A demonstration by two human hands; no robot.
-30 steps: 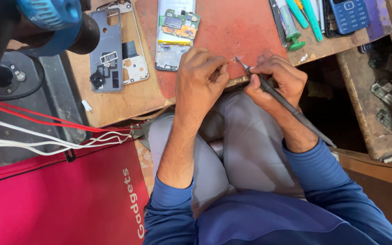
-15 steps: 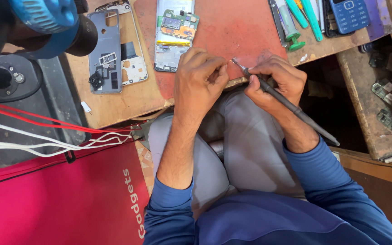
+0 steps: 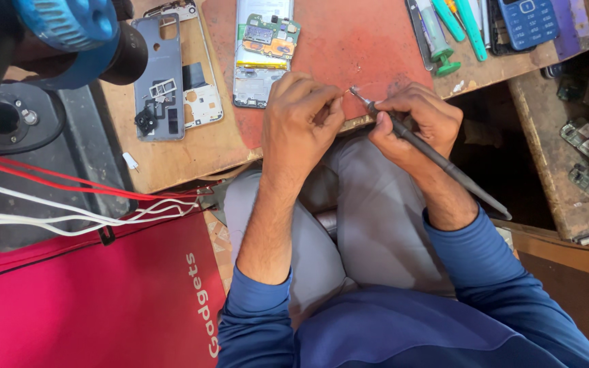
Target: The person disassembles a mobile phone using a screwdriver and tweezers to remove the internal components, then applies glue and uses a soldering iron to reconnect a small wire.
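Where the two hands met at the near edge of the red mat (image 3: 376, 48), a thin dark tool (image 3: 438, 160) was in use. Its metal tip lay on the mat just beyond the fingers, and its long shaft ran back and outward past the right wrist, over the gap beside the table (image 3: 192, 146). The right hand (image 3: 414, 123) was closed around the tool near its tip, fingers curled and pressed together in a pen-like grip. The left hand (image 3: 301, 119) rested on the mat's edge with its fingers bent and drawn together, fingertips close to the tool's tip; whether they pinched a small part could not be told, as anything held there was too small to make out. Both forearms came up from blue sleeves over grey trousers.

Farther up the mat lay an opened phone (image 3: 262, 54) with its circuit board and battery exposed. To its left, on the bare wood, lay a grey phone back cover (image 3: 165, 88), inner side up. Toward the right end of the table lay several green-handled tools (image 3: 444, 34) side by side, and next to them a blue keypad phone (image 3: 527, 20). At the upper left stood a blue-and-black device (image 3: 69, 34) on a dark base. Red and white wires (image 3: 69, 197) ran from the left edge across a red cloth (image 3: 90, 300). A wooden box (image 3: 581, 143) on the right held small loose parts.
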